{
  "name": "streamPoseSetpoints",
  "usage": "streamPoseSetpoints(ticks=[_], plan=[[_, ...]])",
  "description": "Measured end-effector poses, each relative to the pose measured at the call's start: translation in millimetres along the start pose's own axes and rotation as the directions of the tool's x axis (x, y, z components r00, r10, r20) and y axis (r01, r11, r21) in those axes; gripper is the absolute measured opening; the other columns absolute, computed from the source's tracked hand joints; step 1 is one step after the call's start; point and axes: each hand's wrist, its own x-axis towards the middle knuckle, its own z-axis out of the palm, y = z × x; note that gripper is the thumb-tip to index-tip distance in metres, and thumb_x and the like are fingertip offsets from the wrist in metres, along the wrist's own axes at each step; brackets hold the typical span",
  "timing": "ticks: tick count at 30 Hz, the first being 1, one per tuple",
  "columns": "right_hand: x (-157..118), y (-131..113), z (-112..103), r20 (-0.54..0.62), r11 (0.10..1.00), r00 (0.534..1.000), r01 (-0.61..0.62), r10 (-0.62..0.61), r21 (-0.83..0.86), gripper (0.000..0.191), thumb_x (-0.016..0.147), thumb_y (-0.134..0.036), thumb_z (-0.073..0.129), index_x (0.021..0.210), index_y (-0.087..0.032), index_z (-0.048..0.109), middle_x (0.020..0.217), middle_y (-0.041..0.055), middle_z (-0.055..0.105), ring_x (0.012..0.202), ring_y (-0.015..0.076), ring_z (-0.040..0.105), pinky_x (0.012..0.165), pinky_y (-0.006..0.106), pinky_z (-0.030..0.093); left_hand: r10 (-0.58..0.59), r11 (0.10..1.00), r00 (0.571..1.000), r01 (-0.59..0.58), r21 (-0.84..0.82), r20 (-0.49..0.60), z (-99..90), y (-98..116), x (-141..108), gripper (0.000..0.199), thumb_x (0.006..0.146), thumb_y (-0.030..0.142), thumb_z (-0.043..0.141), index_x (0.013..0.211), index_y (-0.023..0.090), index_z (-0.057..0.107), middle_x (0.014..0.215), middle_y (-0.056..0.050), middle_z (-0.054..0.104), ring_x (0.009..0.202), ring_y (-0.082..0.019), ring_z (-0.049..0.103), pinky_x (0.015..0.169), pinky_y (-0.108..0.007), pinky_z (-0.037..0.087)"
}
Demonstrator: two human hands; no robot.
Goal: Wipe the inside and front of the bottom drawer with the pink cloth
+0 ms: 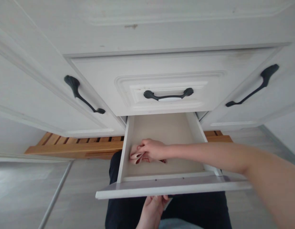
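Grip first: our right hand (153, 149) is closed around a folded pink cloth (135, 156), fingers curled over it, pressing it at the left inner side of the open drawer (161, 130). Our left hand (153, 205) is under the drawer's front panel (171, 188), fingers hooked up behind the lower edge; how tightly it grips, we cannot tell, the panel hides the fingertips.

Left to right: a black door handle (83, 95) on the left cabinet door, a wooden slatted rack (76, 144) on the floor below it, then the cloth, then the hand, then our forearm crossing the right drawer wall (197, 133).

To do this well, we judge: keep the cloth flat and bunched under the palm, work along the left wall into the corner, steady the drawer from below so it doesn't slide or tip. Closed drawer above, its handle (168, 95) clear of us.
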Motion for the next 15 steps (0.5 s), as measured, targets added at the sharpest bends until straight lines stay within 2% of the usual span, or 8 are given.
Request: streamPoseSetpoints(ticks=[3,4,6,9,11,13,15], plan=[[6,-7,19,0.089,0.982,0.985,0.156,-0.147,-0.105,0.046,0.084,-0.034,0.074,0.129,-0.041,0.070,0.124,0.0045,0.065,0.105,0.0235,0.058,0.083,0.031,0.045,0.020,1.000,0.999,-0.020,0.019,-0.043,-2.5,-2,1,0.033,0.076,0.046,0.085,0.073,0.015,0.072,0.079,-0.006,0.071,0.088,-0.021,0.067,0.094,-0.036,0.051],[-2,-5,19,0.127,0.978,0.976,0.190,-0.178,-0.084,0.042,0.085,-0.035,0.073,0.127,-0.041,0.072,0.125,0.0040,0.066,0.106,0.0233,0.058,0.085,0.032,0.045,0.026,0.999,0.998,-0.025,0.024,-0.054,-3.0,-3,1,0.034,0.076,0.046,0.085,0.072,0.015,0.072,0.079,-0.006,0.072,0.087,-0.021,0.067,0.093,-0.036,0.051],[-30,5,12,0.195,0.984,0.965,0.179,-0.173,-0.011,0.032,0.085,-0.031,0.071,0.116,-0.035,0.077,0.121,0.0038,0.068,0.102,0.0215,0.060,0.087,0.031,0.045,0.035,0.999,0.998,-0.034,0.032,-0.058,-3.7,-4,2,0.035,0.075,0.049,0.084,0.070,0.016,0.073,0.079,-0.006,0.072,0.088,-0.022,0.067,0.093,-0.036,0.051],[-87,21,-15,0.270,0.997,0.962,0.038,-0.053,0.063,0.035,0.079,-0.011,0.064,0.105,-0.029,0.081,0.111,0.0037,0.070,0.097,0.0195,0.062,0.085,0.029,0.045,0.040,0.998,0.998,-0.039,0.048,-0.037,-5.0,-6,4,0.036,0.076,0.050,0.084,0.069,0.016,0.073,0.080,-0.006,0.073,0.088,-0.022,0.067,0.092,-0.035,0.052],[-122,23,-34,0.342,0.993,0.938,-0.087,0.057,0.075,0.041,0.070,-0.003,0.063,0.101,-0.024,0.081,0.107,0.0041,0.070,0.092,0.0181,0.063,0.079,0.027,0.045,0.042,0.998,0.999,-0.040,0.052,-0.030,-5.1,-6,4,0.036,0.077,0.050,0.083,0.069,0.016,0.073,0.080,-0.006,0.073,0.088,-0.022,0.068,0.092,-0.034,0.053],[-147,18,-48,0.413,0.979,0.891,-0.204,0.186,0.000,0.038,0.065,-0.002,0.064,0.093,-0.022,0.082,0.101,0.0034,0.072,0.081,0.0162,0.063,0.067,0.025,0.042,0.052,0.997,0.998,-0.050,0.058,-0.020,-3.5,-5,4,0.035,0.078,0.049,0.082,0.070,0.016,0.073,0.080,-0.007,0.073,0.089,-0.023,0.069,0.092,-0.035,0.053],[-158,7,-53,0.338,0.937,0.875,-0.317,0.348,-0.145,0.031,0.065,-0.006,0.068,0.086,-0.025,0.081,0.092,0.0003,0.074,0.072,0.0151,0.063,0.059,0.025,0.037,0.068,0.995,0.998,-0.068,0.067,-0.004,0.4,-3,4,0.035,0.080,0.050,0.080,0.071,0.016,0.073,0.081,-0.008,0.075,0.092,-0.025,0.070,0.094,-0.037,0.053]])
